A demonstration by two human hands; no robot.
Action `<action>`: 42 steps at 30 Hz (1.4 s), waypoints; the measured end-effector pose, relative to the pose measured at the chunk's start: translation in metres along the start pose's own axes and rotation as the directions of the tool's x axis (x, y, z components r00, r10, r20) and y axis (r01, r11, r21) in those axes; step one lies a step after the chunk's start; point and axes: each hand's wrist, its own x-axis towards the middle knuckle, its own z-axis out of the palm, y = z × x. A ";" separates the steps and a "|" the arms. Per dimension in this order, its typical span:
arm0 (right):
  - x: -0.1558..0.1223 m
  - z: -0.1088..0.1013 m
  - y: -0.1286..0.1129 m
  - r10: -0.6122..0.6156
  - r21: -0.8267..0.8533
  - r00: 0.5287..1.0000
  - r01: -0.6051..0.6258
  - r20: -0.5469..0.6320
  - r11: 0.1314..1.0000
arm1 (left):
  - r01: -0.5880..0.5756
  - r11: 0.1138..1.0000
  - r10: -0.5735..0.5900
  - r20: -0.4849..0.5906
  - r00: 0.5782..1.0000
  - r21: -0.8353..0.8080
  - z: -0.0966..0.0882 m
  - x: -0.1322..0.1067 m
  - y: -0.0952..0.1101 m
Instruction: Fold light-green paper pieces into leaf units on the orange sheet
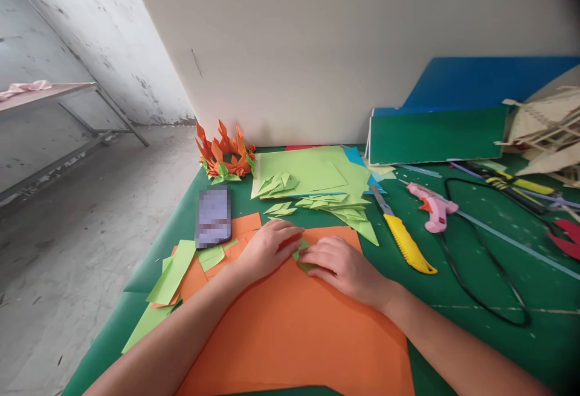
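Observation:
Both hands meet over a large orange paper sheet. Between them lies a small piece of green paper, mostly covered by the fingers. My left hand presses its curled fingers on the paper's left and upper side. My right hand has its fingers bent together on the right side of the same piece. Just beyond the hands are folded green paper pieces in a loose pile, with another heap of folded green leaves on a stack of light green sheets.
An orange folded-paper ring with green leaves stands at the back left, near a phone. Green paper strips lie at left. To the right are a yellow utility knife, a pink glue gun with black cord, and red-handled pliers.

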 end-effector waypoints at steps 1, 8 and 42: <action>0.001 -0.001 0.000 0.011 0.008 1.000 -0.011 -0.006 1.000 | -0.005 1.000 0.005 0.002 1.000 -0.001 0.000 0.000 0.001; 0.001 -0.007 -0.003 0.108 0.094 0.993 -0.112 0.047 0.989 | -0.075 0.997 0.074 0.033 0.997 0.013 0.003 0.000 -0.002; -0.005 -0.003 0.004 0.417 0.366 0.804 -0.270 -0.423 0.891 | 0.255 0.611 -0.394 -0.008 0.919 -0.749 0.016 -0.002 0.031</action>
